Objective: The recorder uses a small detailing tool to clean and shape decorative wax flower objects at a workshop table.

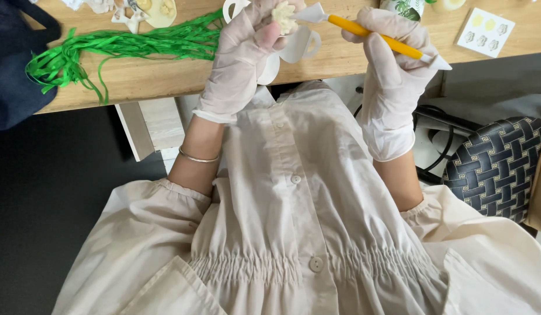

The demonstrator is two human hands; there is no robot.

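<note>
Gloved hands shaping a small cream flower.
Left hand [247, 49] pinches the cream flower [284, 16] at its fingertips; right hand [393, 55] grips a yellow-handled tool [370, 34], its pale tip seemingly touching the flower.

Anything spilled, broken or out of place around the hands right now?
Nothing damaged or spilled. The green raffia strands sprawl loosely across the wooden table, some trailing over its front edge. Both hands grip firmly.

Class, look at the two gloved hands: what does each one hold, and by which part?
The left hand pinches a small cream flower-shaped piece at its base. The right hand grips a yellow-handled tool around mid-handle, like a pen.
</note>
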